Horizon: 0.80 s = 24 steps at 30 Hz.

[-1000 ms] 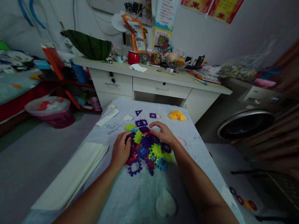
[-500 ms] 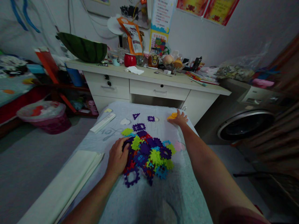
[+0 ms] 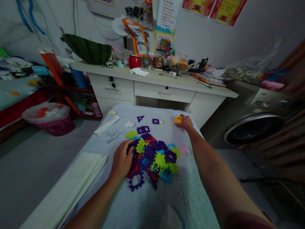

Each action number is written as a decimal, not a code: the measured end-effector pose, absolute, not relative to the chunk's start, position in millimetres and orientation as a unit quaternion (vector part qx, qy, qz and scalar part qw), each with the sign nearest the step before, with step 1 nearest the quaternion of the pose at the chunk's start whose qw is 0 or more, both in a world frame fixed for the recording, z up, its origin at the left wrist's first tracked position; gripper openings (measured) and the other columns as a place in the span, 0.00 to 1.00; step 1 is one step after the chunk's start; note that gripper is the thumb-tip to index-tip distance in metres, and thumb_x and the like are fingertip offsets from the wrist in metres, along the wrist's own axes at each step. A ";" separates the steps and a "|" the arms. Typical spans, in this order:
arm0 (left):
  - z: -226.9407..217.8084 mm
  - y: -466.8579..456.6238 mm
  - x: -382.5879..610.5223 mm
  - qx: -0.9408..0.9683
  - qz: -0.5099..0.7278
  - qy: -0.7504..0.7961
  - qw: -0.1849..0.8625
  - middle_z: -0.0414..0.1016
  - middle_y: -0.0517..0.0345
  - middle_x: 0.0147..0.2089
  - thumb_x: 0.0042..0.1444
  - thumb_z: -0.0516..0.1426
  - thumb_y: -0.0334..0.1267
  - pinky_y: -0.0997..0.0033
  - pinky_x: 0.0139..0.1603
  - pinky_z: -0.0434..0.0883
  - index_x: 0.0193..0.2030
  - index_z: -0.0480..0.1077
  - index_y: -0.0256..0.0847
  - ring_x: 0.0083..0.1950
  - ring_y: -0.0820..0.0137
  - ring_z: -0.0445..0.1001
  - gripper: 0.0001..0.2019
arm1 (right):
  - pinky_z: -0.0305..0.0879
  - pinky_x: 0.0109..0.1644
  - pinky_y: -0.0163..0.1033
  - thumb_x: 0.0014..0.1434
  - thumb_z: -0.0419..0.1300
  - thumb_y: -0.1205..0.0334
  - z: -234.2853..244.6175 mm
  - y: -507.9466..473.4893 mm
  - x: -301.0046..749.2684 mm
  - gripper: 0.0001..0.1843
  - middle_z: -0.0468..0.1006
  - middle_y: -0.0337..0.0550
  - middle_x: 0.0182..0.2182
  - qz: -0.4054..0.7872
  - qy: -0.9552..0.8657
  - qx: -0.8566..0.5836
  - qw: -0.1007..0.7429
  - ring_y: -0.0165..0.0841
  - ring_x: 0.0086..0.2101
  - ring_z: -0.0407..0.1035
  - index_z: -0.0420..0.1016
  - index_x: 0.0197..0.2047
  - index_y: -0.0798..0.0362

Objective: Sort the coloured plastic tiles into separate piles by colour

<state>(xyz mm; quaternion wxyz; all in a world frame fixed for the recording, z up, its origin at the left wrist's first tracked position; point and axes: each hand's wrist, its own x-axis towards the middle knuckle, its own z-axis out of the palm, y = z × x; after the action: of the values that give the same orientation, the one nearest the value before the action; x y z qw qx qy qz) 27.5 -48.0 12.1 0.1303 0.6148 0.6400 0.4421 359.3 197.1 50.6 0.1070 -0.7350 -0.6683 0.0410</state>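
A heap of interlocking plastic building pieces [image 3: 149, 152] in purple, lime green, red and blue lies on the cloth-covered table [image 3: 111, 197]. My left hand [image 3: 123, 158] rests against the heap's left side, thumb apart from the fingers; some fingertips are hidden among the pieces. At the far right part of the table, my right hand [image 3: 186, 122] has its fingers curled round a yellow-orange piece [image 3: 178, 120], whose shape is partly covered. Beyond the heap lie a purple triangular piece [image 3: 140, 118], a small purple window-like piece [image 3: 155, 121] and a larger purple piece [image 3: 143, 129].
A white long box [image 3: 107, 125] and folded white sheet [image 3: 69, 187] lie along the table's left side. Behind is a white desk [image 3: 164, 91] bearing a watermelon-patterned bowl [image 3: 89, 49], jars and papers. A washing machine [image 3: 252, 124] stands right, a pink bin [image 3: 49, 122] left.
My right hand's spread fingers have curled in round the yellow-orange piece. My left hand stays against the heap. The whole view has shifted slightly.
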 end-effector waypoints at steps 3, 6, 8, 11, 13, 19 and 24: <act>11.8 -48.0 27.5 0.611 0.444 0.642 0.130 0.73 0.52 0.53 0.64 0.48 0.45 0.54 0.60 0.65 0.54 0.68 0.45 0.57 0.60 0.69 0.16 | 0.63 0.53 0.55 0.48 0.65 0.41 46.0 197.0 361.7 0.43 0.62 0.54 0.57 0.042 -0.660 -0.742 0.109 0.52 0.53 0.65 0.59 0.64 0.42; 12.1 -47.9 27.6 0.610 0.441 0.645 0.130 0.73 0.52 0.53 0.64 0.48 0.44 0.54 0.60 0.65 0.54 0.68 0.45 0.57 0.60 0.69 0.16 | 0.63 0.54 0.54 0.47 0.66 0.39 40.0 199.2 364.0 0.45 0.60 0.53 0.59 0.048 -0.666 -0.737 0.109 0.51 0.54 0.65 0.58 0.65 0.41; 12.7 -47.7 27.8 0.612 0.441 0.644 0.131 0.73 0.52 0.53 0.64 0.48 0.44 0.54 0.60 0.65 0.54 0.68 0.45 0.56 0.60 0.69 0.16 | 0.63 0.54 0.54 0.46 0.66 0.38 38.0 199.8 365.1 0.47 0.62 0.53 0.58 0.053 -0.675 -0.728 0.104 0.50 0.53 0.66 0.56 0.66 0.41; 13.4 -47.6 28.0 0.613 0.440 0.642 0.134 0.72 0.52 0.53 0.64 0.48 0.45 0.54 0.60 0.65 0.54 0.68 0.44 0.56 0.60 0.69 0.16 | 0.63 0.52 0.53 0.47 0.64 0.37 38.0 197.2 363.7 0.46 0.67 0.52 0.54 0.046 -0.683 -0.723 0.097 0.49 0.51 0.68 0.56 0.66 0.42; 13.0 -47.5 27.8 0.613 0.437 0.644 0.136 0.72 0.52 0.53 0.64 0.48 0.44 0.54 0.60 0.65 0.54 0.68 0.44 0.56 0.60 0.69 0.16 | 0.64 0.51 0.52 0.49 0.63 0.38 38.4 192.2 360.4 0.44 0.69 0.52 0.53 0.031 -0.684 -0.721 0.105 0.50 0.49 0.69 0.57 0.65 0.43; 10.9 -47.1 27.4 0.614 0.440 0.641 0.136 0.72 0.52 0.53 0.64 0.48 0.45 0.53 0.60 0.65 0.54 0.68 0.44 0.55 0.60 0.69 0.16 | 0.63 0.51 0.52 0.48 0.65 0.42 35.0 165.2 346.2 0.44 0.68 0.55 0.52 -0.006 -0.702 -0.695 0.157 0.52 0.49 0.67 0.59 0.65 0.45; 12.9 -47.7 28.6 0.611 0.444 0.642 0.132 0.73 0.53 0.52 0.64 0.48 0.43 0.55 0.59 0.66 0.53 0.68 0.45 0.54 0.61 0.70 0.15 | 0.60 0.56 0.53 0.45 0.67 0.47 33.4 140.4 336.4 0.44 0.68 0.54 0.52 0.036 -0.717 -0.660 0.220 0.49 0.51 0.65 0.60 0.64 0.47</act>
<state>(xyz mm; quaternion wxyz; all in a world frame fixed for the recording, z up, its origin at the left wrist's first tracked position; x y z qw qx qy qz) 28.6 -47.7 12.9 0.1316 0.6110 0.6421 0.4439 336.4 140.4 33.4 0.2203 -0.6603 -0.7171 0.0359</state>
